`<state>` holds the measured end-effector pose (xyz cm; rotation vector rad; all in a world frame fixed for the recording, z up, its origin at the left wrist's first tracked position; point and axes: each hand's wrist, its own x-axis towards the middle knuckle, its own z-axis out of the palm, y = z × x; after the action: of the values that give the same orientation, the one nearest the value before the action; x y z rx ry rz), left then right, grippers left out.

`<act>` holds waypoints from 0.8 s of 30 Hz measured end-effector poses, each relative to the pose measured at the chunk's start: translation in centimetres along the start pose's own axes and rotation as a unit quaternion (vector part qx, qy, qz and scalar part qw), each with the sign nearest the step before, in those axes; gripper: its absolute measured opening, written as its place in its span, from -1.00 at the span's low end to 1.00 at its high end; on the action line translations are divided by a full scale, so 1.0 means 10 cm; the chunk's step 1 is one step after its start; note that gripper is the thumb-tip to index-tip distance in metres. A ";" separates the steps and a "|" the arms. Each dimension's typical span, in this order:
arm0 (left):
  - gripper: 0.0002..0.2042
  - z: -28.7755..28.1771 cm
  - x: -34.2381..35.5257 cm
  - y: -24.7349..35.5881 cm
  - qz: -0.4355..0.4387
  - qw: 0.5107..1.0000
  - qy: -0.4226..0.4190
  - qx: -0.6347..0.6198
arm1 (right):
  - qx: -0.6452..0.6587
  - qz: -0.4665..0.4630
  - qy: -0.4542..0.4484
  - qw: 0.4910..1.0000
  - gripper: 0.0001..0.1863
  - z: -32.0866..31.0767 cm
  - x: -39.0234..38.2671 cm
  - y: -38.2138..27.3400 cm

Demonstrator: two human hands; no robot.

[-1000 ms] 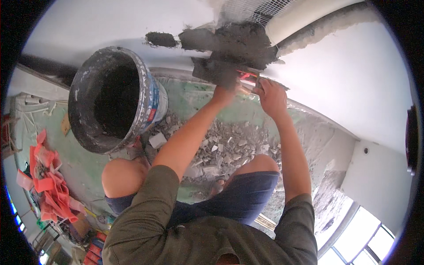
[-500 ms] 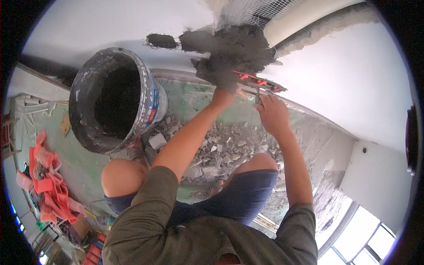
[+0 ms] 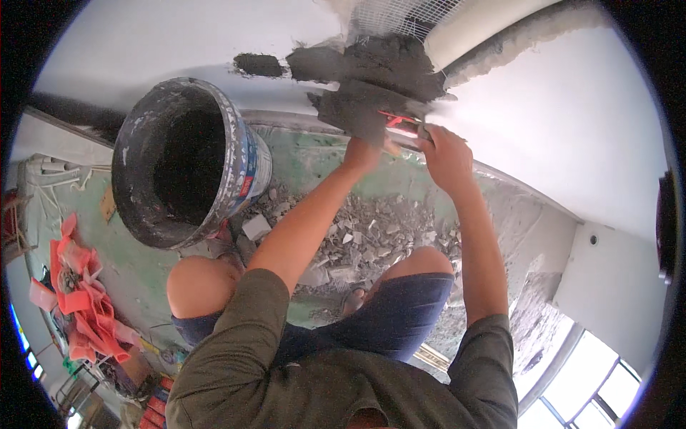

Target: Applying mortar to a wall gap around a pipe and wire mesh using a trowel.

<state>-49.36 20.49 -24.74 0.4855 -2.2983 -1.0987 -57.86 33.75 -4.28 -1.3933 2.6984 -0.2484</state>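
My left hand [image 3: 362, 154] is closed beneath a flat, dark board [image 3: 350, 111] coated with grey mortar; its grip is partly hidden by the board. My right hand [image 3: 449, 159] wraps the handle of a plastering trowel [image 3: 401, 123] with red fittings, whose blade lies close to the board's right edge. Just beyond both hands, a patch of wet dark mortar [image 3: 393, 63] covers the lower white wall, and a smaller smear [image 3: 259, 65] sits to its left. White mesh [image 3: 407, 18] shows above the patch.
A large mortar-smeared bucket [image 3: 237, 154] stands to my left. Broken rubble [image 3: 357, 232] lies on the green floor between my knees and the wall. Crumpled pink-red wrapping [image 3: 89, 300] lies farther left. A pale pipe [image 3: 493, 36] runs beside the mesh.
My right hand has shifted slightly up with the trowel, which is now turned so less of its blade and red fittings shows. My left hand and the board have barely moved.
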 end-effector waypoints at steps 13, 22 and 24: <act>-0.82 -0.01 -0.13 0.06 0.034 0.998 -0.019 0.059 | -0.046 0.018 -0.011 0.999 -0.69 -0.04 -0.01 0.05; -0.77 -0.72 -0.57 0.41 -0.077 0.982 -0.174 -0.016 | 0.415 0.203 -0.077 0.884 -0.72 -0.07 -1.13 -0.03; -0.62 -1.21 -0.48 0.74 -0.181 0.931 -0.313 0.050 | 0.710 0.304 -0.059 0.632 -0.73 0.12 -1.26 -0.37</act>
<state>-38.90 20.25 -14.03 0.6978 -2.9057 -1.4837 -47.43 41.80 -4.60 0.0235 1.5895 -1.5924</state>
